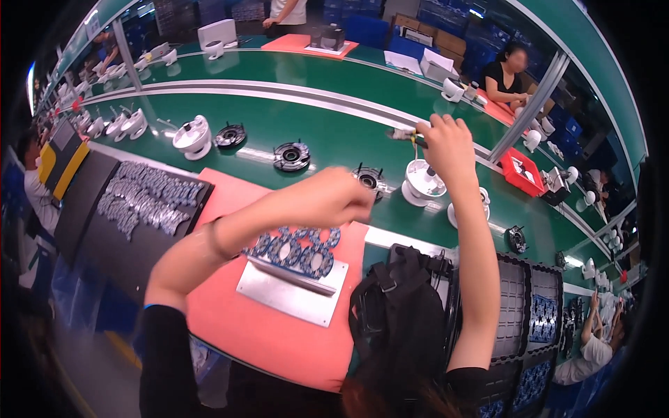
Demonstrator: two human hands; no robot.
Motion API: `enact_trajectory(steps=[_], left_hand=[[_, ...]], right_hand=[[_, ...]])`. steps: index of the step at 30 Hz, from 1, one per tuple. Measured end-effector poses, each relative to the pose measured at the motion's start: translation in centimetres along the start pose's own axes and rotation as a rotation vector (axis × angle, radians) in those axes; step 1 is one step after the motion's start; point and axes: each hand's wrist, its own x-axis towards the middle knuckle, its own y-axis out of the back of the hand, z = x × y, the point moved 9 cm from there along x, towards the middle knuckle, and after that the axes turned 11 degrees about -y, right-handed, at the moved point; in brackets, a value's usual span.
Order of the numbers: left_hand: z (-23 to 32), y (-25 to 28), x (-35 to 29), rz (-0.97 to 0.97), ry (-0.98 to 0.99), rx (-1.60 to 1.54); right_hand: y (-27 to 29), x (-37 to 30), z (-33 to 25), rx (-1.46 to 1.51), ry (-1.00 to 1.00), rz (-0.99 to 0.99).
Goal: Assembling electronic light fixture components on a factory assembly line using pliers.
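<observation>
My right hand (449, 146) is raised over the green bench, fingers closed on a small dark and whitish piece (402, 134) with a thin wire below it. Its kind is unclear. Under that hand stands a white rounded housing (423, 188), open at the top. My left hand (354, 200) is curled and slightly blurred, just in front of a black ring-shaped part (371, 178); anything in its fingers is hidden. Below my left forearm, several blue ring-shaped circuit boards (317, 262) stand on a metal fixture (296, 296).
The fixture rests on a red mat (268, 348). A black bag (401, 306) lies to its right, beside black trays (511, 306). At left is a board-filled dark tray (188, 223). More black parts (291, 156) and white housings (193, 138) line the bench. A person (512, 76) sits across.
</observation>
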Motion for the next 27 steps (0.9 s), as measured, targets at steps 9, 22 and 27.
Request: enact_trajectory(steps=[9,22,27], left_hand=[[14.3,-3.0,-31.8,-0.071,0.656,-0.609],[14.5,-29.1,-81.7,0.318,2.03,-0.252],[13.5,-6.0,-59.5,0.418,1.513,0.048]], right_hand=[[14.0,-2.4,-2.4,0.818,-0.422,0.267],[17.4,-5.7,-12.7,1.259,-0.476,0.228],[17.0,-5.0,-15.3,1.525,-0.367,0.16]])
